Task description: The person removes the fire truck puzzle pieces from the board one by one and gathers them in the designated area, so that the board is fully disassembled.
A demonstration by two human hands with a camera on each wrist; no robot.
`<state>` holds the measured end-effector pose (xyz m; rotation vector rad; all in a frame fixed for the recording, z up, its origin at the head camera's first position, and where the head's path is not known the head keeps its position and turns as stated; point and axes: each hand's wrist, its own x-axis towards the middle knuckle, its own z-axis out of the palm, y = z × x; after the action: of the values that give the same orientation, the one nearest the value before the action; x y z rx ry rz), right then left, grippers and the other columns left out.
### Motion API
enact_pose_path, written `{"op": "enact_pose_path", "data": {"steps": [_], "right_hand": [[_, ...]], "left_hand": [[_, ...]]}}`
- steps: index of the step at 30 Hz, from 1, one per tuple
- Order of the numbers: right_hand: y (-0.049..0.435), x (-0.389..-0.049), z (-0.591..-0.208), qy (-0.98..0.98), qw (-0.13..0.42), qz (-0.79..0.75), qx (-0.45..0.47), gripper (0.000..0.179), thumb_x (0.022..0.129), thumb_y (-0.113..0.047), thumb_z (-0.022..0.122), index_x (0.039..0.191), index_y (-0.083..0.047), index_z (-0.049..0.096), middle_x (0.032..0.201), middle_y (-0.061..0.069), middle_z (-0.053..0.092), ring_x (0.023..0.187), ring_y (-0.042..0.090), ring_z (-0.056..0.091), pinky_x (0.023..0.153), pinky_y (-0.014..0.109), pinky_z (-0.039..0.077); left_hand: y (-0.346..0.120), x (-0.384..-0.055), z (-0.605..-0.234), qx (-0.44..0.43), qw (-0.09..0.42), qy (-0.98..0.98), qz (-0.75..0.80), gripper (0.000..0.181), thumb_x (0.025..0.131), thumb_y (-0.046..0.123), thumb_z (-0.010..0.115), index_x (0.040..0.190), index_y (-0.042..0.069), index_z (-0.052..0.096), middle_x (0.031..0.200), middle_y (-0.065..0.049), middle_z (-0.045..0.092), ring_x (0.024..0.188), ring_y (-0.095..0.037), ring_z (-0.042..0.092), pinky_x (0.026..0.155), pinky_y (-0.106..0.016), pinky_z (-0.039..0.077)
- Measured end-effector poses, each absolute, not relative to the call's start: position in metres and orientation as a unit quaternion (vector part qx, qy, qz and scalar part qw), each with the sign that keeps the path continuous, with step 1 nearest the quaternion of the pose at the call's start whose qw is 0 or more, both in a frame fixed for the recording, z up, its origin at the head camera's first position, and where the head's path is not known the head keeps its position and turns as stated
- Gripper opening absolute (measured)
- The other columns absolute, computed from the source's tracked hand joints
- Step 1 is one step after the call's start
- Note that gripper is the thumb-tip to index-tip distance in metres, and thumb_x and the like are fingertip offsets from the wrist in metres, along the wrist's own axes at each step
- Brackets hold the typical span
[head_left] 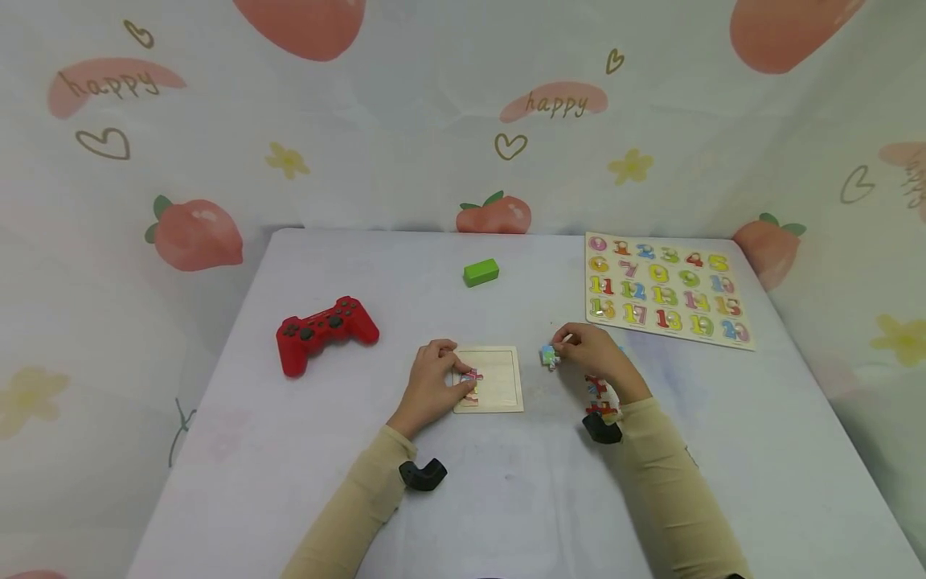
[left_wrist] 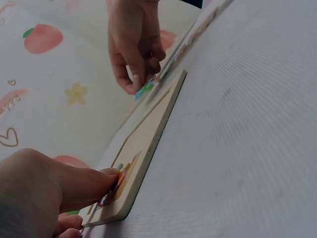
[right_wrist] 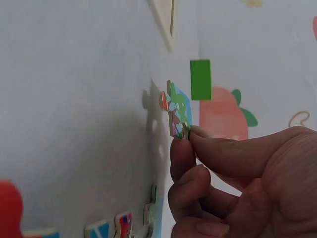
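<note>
My left hand point(head_left: 432, 386) is at the left side of a small square wooden puzzle tray point(head_left: 502, 379). Its thumb and forefinger pinch a colourful jigsaw piece point(left_wrist: 119, 186) low over the tray, beside printed pieces along that edge. Right of the tray, my right hand point(head_left: 589, 351) holds another jigsaw piece point(right_wrist: 179, 109), green and blue, between thumb and fingertips. That piece stands on edge close over the table in the right wrist view. Under my right wrist lie several loose red-and-white pieces point(head_left: 599, 396), partly hidden by the arm.
A red game controller point(head_left: 325, 331) lies at the left. A green block point(head_left: 481, 273) sits towards the back, behind the tray. At the back right is a number puzzle board point(head_left: 665, 291). A patterned cloth backdrop point(head_left: 405, 145) rises behind the white table point(head_left: 506, 515).
</note>
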<state>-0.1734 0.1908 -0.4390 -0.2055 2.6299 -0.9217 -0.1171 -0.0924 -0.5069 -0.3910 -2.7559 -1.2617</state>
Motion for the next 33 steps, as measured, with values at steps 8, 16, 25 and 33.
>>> {"op": "enact_pose_path", "data": {"steps": [8, 16, 25, 33], "right_hand": [[0.197, -0.178, -0.448, 0.933, 0.176, -0.308, -0.062, 0.013, 0.095, -0.018, 0.059, 0.100, -0.007, 0.065, 0.089, 0.010, 0.065, 0.072, 0.021, 0.055, 0.060, 0.030, 0.043], [0.198, -0.172, -0.438, 0.945, 0.155, -0.275, -0.087, 0.019, 0.092, -0.011, 0.059, 0.110, -0.009, 0.064, 0.096, 0.014, 0.062, 0.078, 0.025, 0.056, 0.063, 0.034, 0.046], [0.202, -0.166, -0.441, 0.948, 0.165, -0.230, -0.147, 0.029, 0.086, -0.007, 0.067, 0.114, -0.016, 0.065, 0.100, 0.013, 0.053, 0.081, 0.025, 0.052, 0.066, 0.035, 0.045], [0.202, -0.164, -0.445, 0.949, 0.148, -0.226, -0.165, 0.028, 0.087, -0.007, 0.069, 0.113, -0.013, 0.065, 0.095, 0.011, 0.054, 0.080, 0.024, 0.051, 0.070, 0.039, 0.045]], "left_hand": [[-0.091, -0.117, -0.509, -0.151, 0.098, -0.901, -0.394, 0.007, 0.080, 0.014, 0.073, 0.078, 0.014, 0.066, 0.121, -0.013, 0.056, 0.110, -0.032, 0.049, 0.093, -0.046, 0.040], [-0.090, -0.117, -0.511, -0.149, 0.093, -0.905, -0.387, 0.008, 0.082, 0.016, 0.072, 0.079, 0.016, 0.065, 0.122, -0.010, 0.055, 0.113, -0.030, 0.048, 0.096, -0.046, 0.039], [-0.091, -0.117, -0.511, -0.145, 0.089, -0.908, -0.382, 0.006, 0.083, 0.017, 0.072, 0.080, 0.016, 0.066, 0.123, -0.009, 0.055, 0.114, -0.029, 0.047, 0.096, -0.046, 0.039], [-0.090, -0.117, -0.511, -0.152, 0.092, -0.907, -0.381, 0.007, 0.083, 0.016, 0.072, 0.080, 0.016, 0.066, 0.123, -0.010, 0.055, 0.113, -0.029, 0.048, 0.096, -0.046, 0.039]]}}
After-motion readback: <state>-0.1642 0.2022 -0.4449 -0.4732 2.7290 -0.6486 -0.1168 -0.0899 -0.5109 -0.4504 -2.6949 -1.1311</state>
